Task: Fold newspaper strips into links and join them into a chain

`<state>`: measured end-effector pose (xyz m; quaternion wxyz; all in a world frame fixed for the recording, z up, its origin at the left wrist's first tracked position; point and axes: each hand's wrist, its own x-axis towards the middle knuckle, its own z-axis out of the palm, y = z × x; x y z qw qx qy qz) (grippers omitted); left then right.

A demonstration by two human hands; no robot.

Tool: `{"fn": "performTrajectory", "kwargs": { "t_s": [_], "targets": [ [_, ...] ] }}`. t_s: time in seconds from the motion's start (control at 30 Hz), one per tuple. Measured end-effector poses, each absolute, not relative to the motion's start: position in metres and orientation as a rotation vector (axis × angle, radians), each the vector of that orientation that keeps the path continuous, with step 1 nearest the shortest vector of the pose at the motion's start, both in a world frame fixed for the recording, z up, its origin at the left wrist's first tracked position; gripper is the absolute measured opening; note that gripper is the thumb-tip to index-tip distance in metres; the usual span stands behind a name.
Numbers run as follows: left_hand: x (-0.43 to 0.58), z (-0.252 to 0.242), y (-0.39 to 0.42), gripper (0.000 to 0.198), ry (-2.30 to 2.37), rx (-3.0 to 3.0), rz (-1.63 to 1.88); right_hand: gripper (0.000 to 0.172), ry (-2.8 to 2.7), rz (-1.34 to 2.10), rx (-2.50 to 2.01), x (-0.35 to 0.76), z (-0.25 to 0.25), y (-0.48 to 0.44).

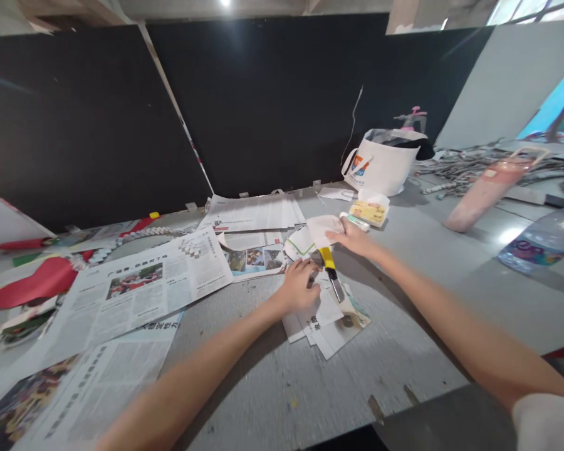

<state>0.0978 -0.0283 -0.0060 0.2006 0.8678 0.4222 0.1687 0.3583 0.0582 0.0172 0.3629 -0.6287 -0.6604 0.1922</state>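
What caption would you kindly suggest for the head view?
Left hand and right hand among paper pieces, a yellow-and-black cutter between them.

Grey table (pixel 235 357): one white paper piece (pixel 323 228), held by the right hand (pixel 350 237); loose paper pieces (pixel 329 341), partly covered by the left hand (pixel 301 287); one yellow-and-black cutter (pixel 329 266), placed alongside; newspapers (pixel 143 307), spread at left.

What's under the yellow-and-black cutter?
Beneath the lower end of the cutter, paper pieces show along its edges; whatever it directly covers cannot be seen.
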Motion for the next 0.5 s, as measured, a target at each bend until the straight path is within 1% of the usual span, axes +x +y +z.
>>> {"fn": "performTrajectory", "kwargs": {
  "t_s": [0.07, 0.2, 0.27, 0.37, 0.43, 0.5],
  "targets": [
    [0.092, 0.001, -0.019, 0.057, 1.084, 2.428, 0.370, 0.042, -1.853, 0.682, -1.498, 0.351, 0.022, 0.048],
    [0.071, 0.019, -0.004, 0.082, 0.813, 2.486, 0.062, 0.040, -1.939, 0.994, -1.315, 0.337, 0.020, 0.035],
    [0.063, 0.024, -0.001, 0.088, 0.731, 2.512, 0.046, 0.041, -1.886, 1.141, -1.287, 0.333, 0.018, 0.033],
    [0.061, 0.024, -0.002, 0.094, 0.748, 2.546, 0.096, 0.049, -1.749, 1.313, -1.274, 0.331, 0.017, 0.033],
    [0.065, 0.020, -0.005, 0.096, 0.803, 2.559, 0.103, 0.053, -1.693, 1.376, -1.245, 0.331, 0.019, 0.033],
    [0.068, 0.018, -0.010, 0.097, 0.845, 2.565, 0.100, 0.053, -1.694, 1.399, -1.225, 0.332, 0.021, 0.033]
  ]
}}
